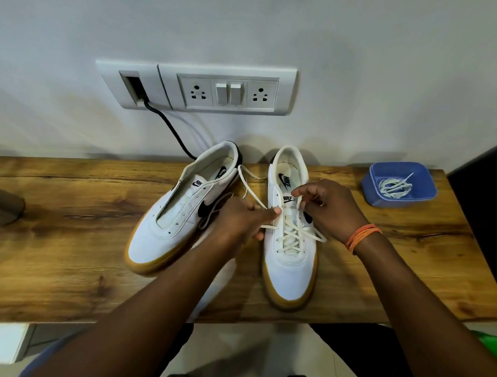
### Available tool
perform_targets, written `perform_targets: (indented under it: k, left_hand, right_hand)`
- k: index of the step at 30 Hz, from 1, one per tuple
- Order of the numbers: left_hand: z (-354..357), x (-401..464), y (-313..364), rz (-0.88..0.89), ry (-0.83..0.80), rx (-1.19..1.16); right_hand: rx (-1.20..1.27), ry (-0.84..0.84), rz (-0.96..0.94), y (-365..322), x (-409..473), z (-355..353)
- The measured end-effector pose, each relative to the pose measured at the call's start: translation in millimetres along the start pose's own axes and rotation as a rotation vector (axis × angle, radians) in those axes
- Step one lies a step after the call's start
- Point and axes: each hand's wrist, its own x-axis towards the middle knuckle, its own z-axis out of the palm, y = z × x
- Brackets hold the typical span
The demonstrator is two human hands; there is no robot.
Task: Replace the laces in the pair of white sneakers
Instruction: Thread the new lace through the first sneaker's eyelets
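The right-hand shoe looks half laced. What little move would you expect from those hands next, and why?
Probably the left hand pulls its lace end through and snug. The right sneaker has crosses only over its lower eyelets, the upper ones near the tongue look empty, and slack lace trails toward the left sneaker. The right hand pinches the other end near the tongue, seemingly ready to thread next.

The left hand (240, 219) covers the near side of the left sneaker (182, 205), and where that loose lace (251, 192) runs under the fingers can't be made out. The right hand (329, 208) hides the right sneaker's (289, 263) upper eyelets, so the lace end there is lost from sight. Far left, a brownish object (3, 205) is cut off by the edge. The black cable (170, 129) drops behind the surface (71, 238). In the blue tray (398, 183), the bundled lace (394, 186) is too small to read.
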Motion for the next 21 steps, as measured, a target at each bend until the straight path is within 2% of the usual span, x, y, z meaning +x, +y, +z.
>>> perform_targets:
  k: [5, 10, 12, 14, 17, 19, 21]
  left_hand:
    - [5, -2, 6, 0.061, 0.060, -0.219]
    - [-25, 14, 20, 0.239, 0.293, -0.390]
    - [-32, 17, 22, 0.282, 0.335, -0.355]
    - [-32, 15, 20, 0.276, 0.299, -0.234]
    - [-23, 9, 10, 0.120, 0.112, 0.035]
    - [-12, 4, 3, 0.037, -0.013, 0.052]
    - [-1, 2, -2, 0.017, -0.024, 0.004]
  right_hand:
    - [0.008, -0.009, 0.013, 0, 0, -1]
    - [0.017, -0.007, 0.015, 2, 0, -1]
    - [0.013, -0.008, 0.023, 1, 1, -1]
    - [0.012, -0.012, 0.029, 1, 1, -2]
    - [0.009, -0.012, 0.025, -1, 0, -2]
    - [0.004, -0.012, 0.021, -2, 0, -1]
    - [0.001, -0.012, 0.019, -3, 0, -1]
